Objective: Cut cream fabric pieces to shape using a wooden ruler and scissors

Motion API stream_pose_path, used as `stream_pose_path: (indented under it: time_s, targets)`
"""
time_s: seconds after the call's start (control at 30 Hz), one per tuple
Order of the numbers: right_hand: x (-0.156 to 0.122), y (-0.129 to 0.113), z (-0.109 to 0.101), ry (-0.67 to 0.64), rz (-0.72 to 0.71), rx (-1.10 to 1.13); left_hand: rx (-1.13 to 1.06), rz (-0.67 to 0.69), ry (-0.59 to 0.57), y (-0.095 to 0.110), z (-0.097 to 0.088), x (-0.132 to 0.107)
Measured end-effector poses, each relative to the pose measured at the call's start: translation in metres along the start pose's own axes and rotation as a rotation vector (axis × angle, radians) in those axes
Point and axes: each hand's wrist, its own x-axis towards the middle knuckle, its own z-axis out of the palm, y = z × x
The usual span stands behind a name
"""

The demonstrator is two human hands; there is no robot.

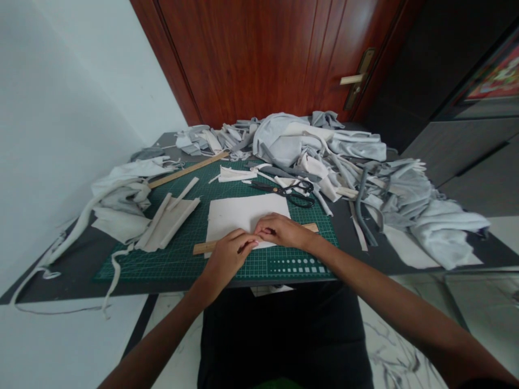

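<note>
A pale rectangular piece of cloth (pixel 231 213) lies flat on the green cutting mat (pixel 162 265) in front of me. A wooden ruler (pixel 201 248) runs along its near edge, its two ends showing on either side of my hands. My left hand (pixel 232 253) and my right hand (pixel 281 231) meet over this edge with fingertips pinched together. What they pinch is too small and too covered to make out. Black-handled scissors (pixel 284 190) rest just beyond the cloth, to the right.
Heaped grey and white fabric scraps (pixel 279 140) line the table's back and right side. Folded cloth pieces (pixel 168 221) and a second wooden ruler (pixel 188 169) lie on the left. A cord (pixel 114 270) hangs over the front edge. Behind stands a reddish-brown door (pixel 243 59).
</note>
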Motion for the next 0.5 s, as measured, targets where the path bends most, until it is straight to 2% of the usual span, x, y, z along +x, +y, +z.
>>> stream_pose_path:
  time_s: [0.13,0.27,0.5]
  targets:
    - [0.0,-0.001,-0.001,0.002,-0.009,0.001,0.004,-0.019,0.013,0.002,-0.001,-0.001]
    - [0.0,-0.002,-0.001,0.02,-0.035,-0.003,0.095,-0.03,0.003,0.013,-0.001,0.001]
    - [-0.001,0.0,0.0,0.033,-0.082,0.004,0.214,-0.148,-0.096,0.029,-0.002,0.002]
